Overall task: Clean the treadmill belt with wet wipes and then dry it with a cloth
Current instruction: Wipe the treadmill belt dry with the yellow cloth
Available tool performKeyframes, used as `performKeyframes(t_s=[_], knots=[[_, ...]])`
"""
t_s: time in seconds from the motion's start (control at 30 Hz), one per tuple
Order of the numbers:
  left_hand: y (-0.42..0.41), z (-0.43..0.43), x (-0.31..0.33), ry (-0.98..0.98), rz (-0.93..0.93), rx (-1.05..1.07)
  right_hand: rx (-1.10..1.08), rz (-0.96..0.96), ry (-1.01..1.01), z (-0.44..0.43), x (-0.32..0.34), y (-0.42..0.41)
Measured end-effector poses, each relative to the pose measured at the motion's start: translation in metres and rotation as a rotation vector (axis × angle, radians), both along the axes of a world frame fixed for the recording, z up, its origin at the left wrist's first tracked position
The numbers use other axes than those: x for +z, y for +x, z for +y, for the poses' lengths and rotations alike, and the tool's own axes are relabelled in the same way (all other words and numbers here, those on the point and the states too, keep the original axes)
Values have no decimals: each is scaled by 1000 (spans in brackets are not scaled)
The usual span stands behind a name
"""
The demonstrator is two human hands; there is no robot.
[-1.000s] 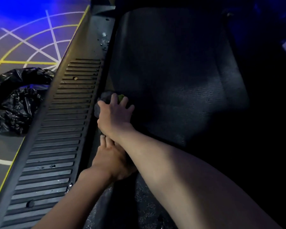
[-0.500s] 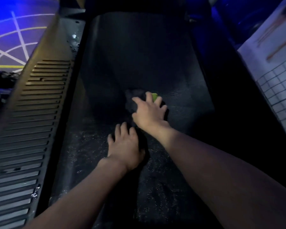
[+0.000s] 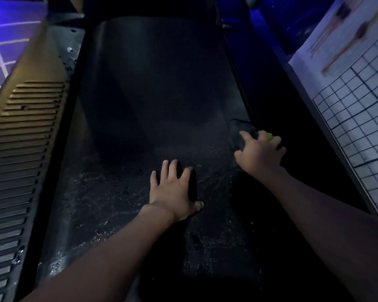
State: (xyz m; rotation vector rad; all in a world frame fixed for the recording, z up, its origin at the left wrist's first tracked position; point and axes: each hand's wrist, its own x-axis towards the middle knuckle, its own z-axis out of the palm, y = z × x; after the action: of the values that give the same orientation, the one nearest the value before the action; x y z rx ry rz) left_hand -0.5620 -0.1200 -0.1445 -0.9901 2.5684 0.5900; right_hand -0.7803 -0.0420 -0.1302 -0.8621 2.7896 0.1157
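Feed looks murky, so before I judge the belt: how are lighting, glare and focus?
Head view: dim and blue-tinted, belt nearly black at the far end; wet patches glint around the left hand; the dark cloth under the right hand barely shows; the wall chart is blurred.

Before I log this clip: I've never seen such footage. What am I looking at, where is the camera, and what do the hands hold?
No robot here: one camera on a person's head looks down at their bare hands. The dark surface is a treadmill belt, with a ribbed side rail on its left and a gridded white board on the right. The left hand rests flat on the belt, holding nothing. The right hand grips a bunched dark cloth at the belt's right edge; a green bit between its fingers is too small to identify. Wet patches glisten on the near belt.
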Motion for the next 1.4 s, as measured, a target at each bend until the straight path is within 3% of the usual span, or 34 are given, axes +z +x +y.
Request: performKeyframes(t_s=[0.1, 0.3, 0.57, 0.8, 1.0, 1.2, 1.27, 1.4], knots=[[18, -11, -1, 16, 75, 76, -26, -8, -31, -1, 0, 14], [45, -25, 9, -39, -41, 186, 22, -104, -162, 14, -3, 26], [113, -48, 17, -62, -54, 280, -144, -85, -208, -10, -9, 61], [141, -54, 17, -101, 1, 347, 112, -94, -182, -82, -11, 145], [172, -59, 20, -145, -66, 409, 251, -149, -148, -137, -8, 215], [210, -67, 19, -44, 137, 388, 450, -276, -227, -184, -2, 323], [215, -70, 15, -55, 195, 364, 493, -306, -213, -189, -2, 336], [206, -66, 22, -51, 111, 398, 569, -306, -193, -187, -3, 323]])
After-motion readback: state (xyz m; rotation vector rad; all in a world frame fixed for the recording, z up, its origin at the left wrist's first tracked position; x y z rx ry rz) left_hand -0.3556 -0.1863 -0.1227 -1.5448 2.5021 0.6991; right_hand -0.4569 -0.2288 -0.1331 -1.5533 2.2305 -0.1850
